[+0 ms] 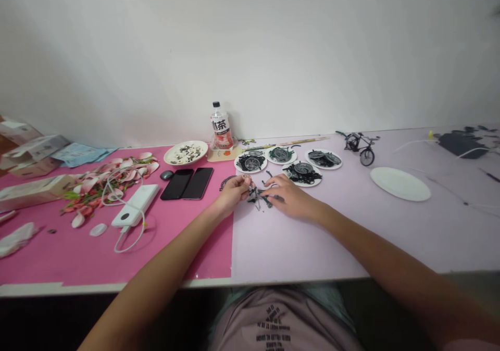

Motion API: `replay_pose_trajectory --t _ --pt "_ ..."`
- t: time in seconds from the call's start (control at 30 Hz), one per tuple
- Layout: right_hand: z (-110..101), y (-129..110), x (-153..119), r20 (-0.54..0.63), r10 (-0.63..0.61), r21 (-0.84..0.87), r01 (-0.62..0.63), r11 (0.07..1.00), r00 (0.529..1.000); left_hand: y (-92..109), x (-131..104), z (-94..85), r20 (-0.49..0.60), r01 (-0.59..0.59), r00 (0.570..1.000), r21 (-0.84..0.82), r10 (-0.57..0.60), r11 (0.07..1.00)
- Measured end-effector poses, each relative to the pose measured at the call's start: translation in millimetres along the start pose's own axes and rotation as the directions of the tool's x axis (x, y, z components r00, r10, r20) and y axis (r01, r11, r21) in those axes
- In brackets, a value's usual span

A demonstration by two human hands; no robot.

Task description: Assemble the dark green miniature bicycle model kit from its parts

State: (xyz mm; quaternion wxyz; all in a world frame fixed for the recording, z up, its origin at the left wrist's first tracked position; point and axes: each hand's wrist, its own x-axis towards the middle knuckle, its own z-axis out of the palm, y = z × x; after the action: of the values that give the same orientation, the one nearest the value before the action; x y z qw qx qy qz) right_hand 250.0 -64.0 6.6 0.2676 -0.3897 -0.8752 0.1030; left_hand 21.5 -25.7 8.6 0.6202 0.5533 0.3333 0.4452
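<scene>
My left hand (233, 195) has its thumb and fingers pinched together at the left side of a cluster of small dark parts (255, 197); what it grips is too small to make out. From the right, my right hand (289, 197) reaches to the same parts, fingers bent over them, partly hiding them. Whether it grips a piece is unclear. A black wheel (227, 183) lies just behind my left hand. White plates with black and green parts stand behind my hands, one holding a wheel (302, 169) near my right fingers.
Two phones (198, 183), a white power bank (135, 205) with a cable, and artificial petals (113, 176) lie left. Behind stand a bottle (221, 128) and a bowl (186, 153). A small model bicycle (361, 148) and a white plate (400, 184) are right.
</scene>
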Motion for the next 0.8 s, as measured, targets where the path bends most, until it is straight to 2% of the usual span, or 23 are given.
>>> replay_pose_trajectory --t 0.23,0.43,0.6,0.8 --pt "2.8 -9.4 1.9 0.034 0.033 -0.018 -0.033 0.999 0.999 -4.7 3.2 -0.4 0.011 -0.004 1.000 -0.012 0.004 1.000" --pt "-0.6 -5.1 0.9 -0.009 0.026 -0.072 -0.026 0.997 1.000 -9.0 3.9 -1.7 0.039 0.002 0.999 -0.002 -0.001 1.000" --pt "6.5 1.5 0.7 -0.038 0.019 -0.083 -0.022 0.996 0.999 -9.6 3.4 -0.8 0.019 0.007 1.000 0.000 -0.007 1.000" --pt "15.1 -4.0 1.4 0.007 -0.033 -0.092 0.033 0.995 0.999 -8.2 2.9 -0.3 -0.007 -0.013 1.000 0.011 0.013 1.000"
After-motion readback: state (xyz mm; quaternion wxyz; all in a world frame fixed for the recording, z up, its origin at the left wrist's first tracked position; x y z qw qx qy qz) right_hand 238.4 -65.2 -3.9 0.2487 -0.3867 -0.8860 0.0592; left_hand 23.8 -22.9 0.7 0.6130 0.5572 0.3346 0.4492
